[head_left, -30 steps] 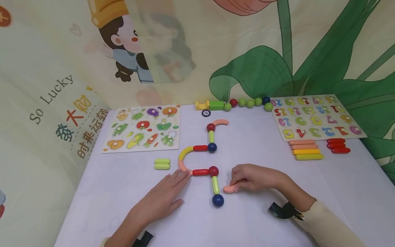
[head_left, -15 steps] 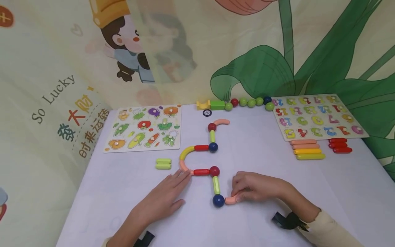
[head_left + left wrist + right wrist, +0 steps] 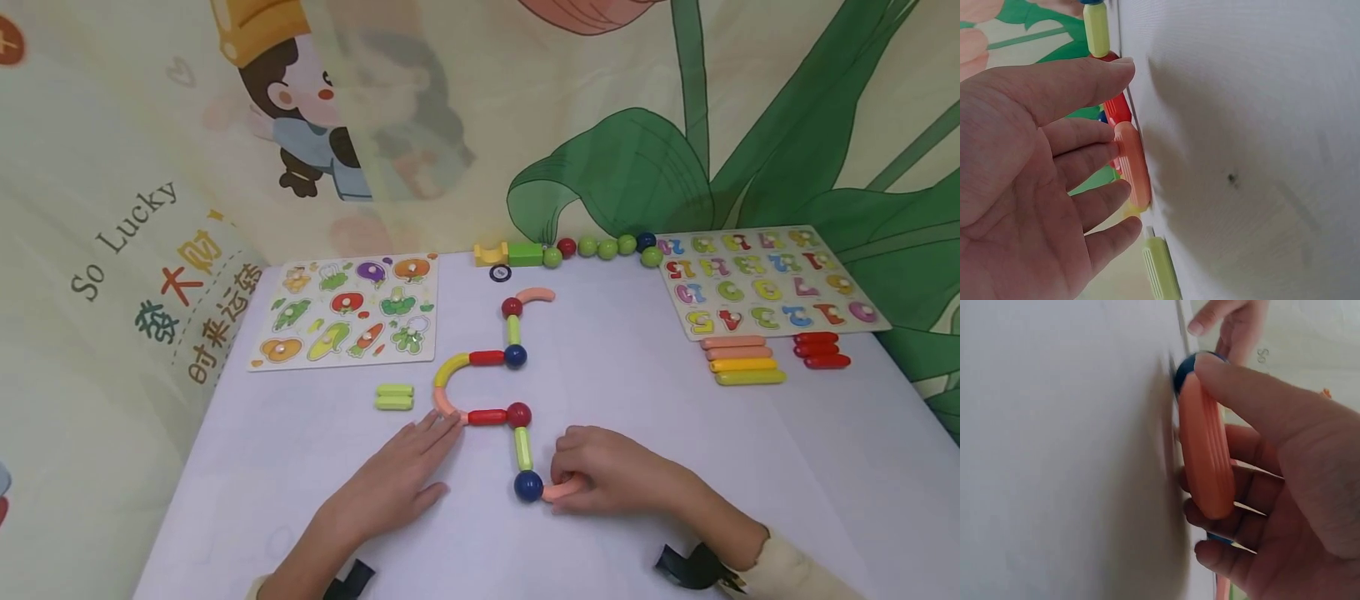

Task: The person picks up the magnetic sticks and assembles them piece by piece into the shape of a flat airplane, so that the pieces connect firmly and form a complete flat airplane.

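A chain of toy rods and balls runs down the middle of the table. My right hand (image 3: 618,471) pinches a pink curved rod (image 3: 1207,450) between thumb and fingers, its far end against the blue ball (image 3: 528,486) at the chain's near end. From that ball a light green rod (image 3: 522,450) leads up to a red ball (image 3: 519,415), then a red rod (image 3: 487,417) goes left. Fingers outstretched, my left hand (image 3: 393,475) touches the second pink curved rod (image 3: 443,402), which joins a yellow curved rod (image 3: 452,369).
Two light green rods (image 3: 394,397) lie left of the chain, below a vegetable puzzle board (image 3: 341,363). At the right, pink and yellow rods (image 3: 742,365) and red rods (image 3: 825,350) lie by a number board (image 3: 772,283). Green balls (image 3: 607,248) and blocks (image 3: 525,254) line the back.
My right hand has moved toward me with the pink curved rod, bringing its end from beside the green rod to the blue ball. The left hand has stayed in place.
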Tool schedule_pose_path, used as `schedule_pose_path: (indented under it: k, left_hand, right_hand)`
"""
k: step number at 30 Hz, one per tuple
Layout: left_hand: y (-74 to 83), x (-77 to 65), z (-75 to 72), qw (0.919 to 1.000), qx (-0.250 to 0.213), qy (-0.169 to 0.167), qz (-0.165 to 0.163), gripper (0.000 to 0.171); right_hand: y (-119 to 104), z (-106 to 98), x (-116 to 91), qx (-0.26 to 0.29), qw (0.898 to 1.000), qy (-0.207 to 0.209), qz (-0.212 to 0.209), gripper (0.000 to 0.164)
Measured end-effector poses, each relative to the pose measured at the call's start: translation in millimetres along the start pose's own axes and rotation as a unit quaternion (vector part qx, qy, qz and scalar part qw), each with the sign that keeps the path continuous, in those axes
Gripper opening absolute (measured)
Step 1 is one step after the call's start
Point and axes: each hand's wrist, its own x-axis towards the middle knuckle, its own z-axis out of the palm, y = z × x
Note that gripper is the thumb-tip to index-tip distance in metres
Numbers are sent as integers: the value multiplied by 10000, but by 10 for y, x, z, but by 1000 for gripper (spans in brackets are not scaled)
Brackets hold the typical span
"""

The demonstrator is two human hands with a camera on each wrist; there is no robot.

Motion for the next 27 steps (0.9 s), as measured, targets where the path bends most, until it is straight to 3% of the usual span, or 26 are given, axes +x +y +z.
schedule_pose_path:
  k: [7,13,18,27]
  left_hand:
    - [10,11,-2,10000,24,-16,-11,80]
    - [16,21,-8,9999,111,-16,5,80]
    - [37,55,-31,9998,146,90,113,78]
    - [196,251,-43,9983,14,104,568,78]
  right_hand:
    - [-66,79,66,-541,9982,170,-203,19]
    - [-81,85,85,-654,9966,279,-405,20]
    - [-35,24,80,-356,9988,162,-289,20]
    - [248,-130,79,892,9947,-223,466,15]
